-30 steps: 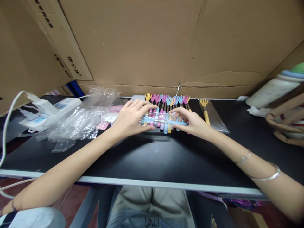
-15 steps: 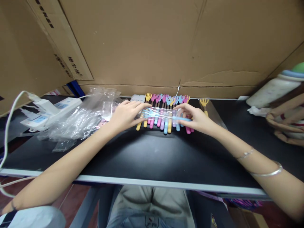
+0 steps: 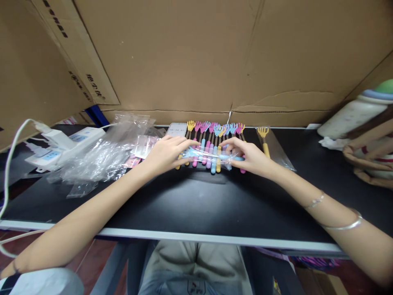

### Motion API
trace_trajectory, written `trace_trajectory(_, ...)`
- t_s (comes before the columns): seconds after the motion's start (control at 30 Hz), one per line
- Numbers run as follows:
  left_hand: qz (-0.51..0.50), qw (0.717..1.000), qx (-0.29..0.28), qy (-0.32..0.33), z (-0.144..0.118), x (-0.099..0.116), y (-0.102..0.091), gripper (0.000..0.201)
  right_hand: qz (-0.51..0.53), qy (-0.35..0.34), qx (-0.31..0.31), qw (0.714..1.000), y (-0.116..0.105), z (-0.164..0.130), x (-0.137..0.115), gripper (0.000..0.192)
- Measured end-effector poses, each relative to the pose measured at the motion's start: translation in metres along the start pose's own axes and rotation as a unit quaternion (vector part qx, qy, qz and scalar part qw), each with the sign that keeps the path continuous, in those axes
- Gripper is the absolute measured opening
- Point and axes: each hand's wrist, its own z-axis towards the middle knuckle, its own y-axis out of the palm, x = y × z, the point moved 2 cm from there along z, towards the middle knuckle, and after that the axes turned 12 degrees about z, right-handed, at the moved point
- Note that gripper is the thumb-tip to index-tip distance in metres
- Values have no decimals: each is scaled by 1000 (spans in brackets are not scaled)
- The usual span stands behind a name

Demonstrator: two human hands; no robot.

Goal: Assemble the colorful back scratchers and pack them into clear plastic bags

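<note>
A light-blue back scratcher [image 3: 226, 157] with a hand-shaped end lies sideways in a clear plastic bag [image 3: 204, 155], held up between my hands. My left hand [image 3: 170, 153] pinches the bag at the hand-shaped end, its fingers partly covering it. At the handle end, the thumb and fingers of my right hand [image 3: 253, 157] close on the bagged scratcher. Beneath and behind it, a row of back scratchers [image 3: 212, 159] in yellow, pink, blue and purple lies side by side, partly hidden by my hands.
Clear plastic bags [image 3: 101, 149] are heaped left, near a white power strip [image 3: 73, 139]. A phone [image 3: 177, 130] lies behind my left hand. Right of the row is a yellow back scratcher [image 3: 264, 141] on a clear bag. A white bottle [image 3: 353, 116] leans at far right; cardboard [image 3: 184, 53] walls the back.
Both hands have come slightly down with the bagged back scratcher. Its hand-shaped end has shifted a little to the left and is more covered by my left fingers.
</note>
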Motion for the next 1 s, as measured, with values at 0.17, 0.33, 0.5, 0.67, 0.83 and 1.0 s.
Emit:
trace_trajectory(0.17, 2, 1000, 8, 0, 0, -3, 1, 38, -12, 28, -33, 999, -5, -1, 1, 42)
trace_trajectory(0.33, 16, 1000, 14, -11, -1, -8, 1, 37, -10, 80, -94, 992, -15, -3, -2, 37)
trace_trajectory(0.5, 2, 999, 11, -30, -2, -11, 0, 39, -27, 61, -64, 996, -22, -1, 1, 31)
trace_trajectory(0.67, -33, 999, -15, -40, -1, -9, 1, 37, 42, 49, -35, 997, -19, -1, 5, 25)
trace_trajectory(0.83, -71, 997, -23, -35, 0, -4, 3, 36, 34, -13, 13, 999, -9, 0, 3, 16)
trace_trajectory(1.0, -86, 996, -19, -34, 0, 2, 6, 36, 22, -40, 22, 999, 3, 0, 1, 15)
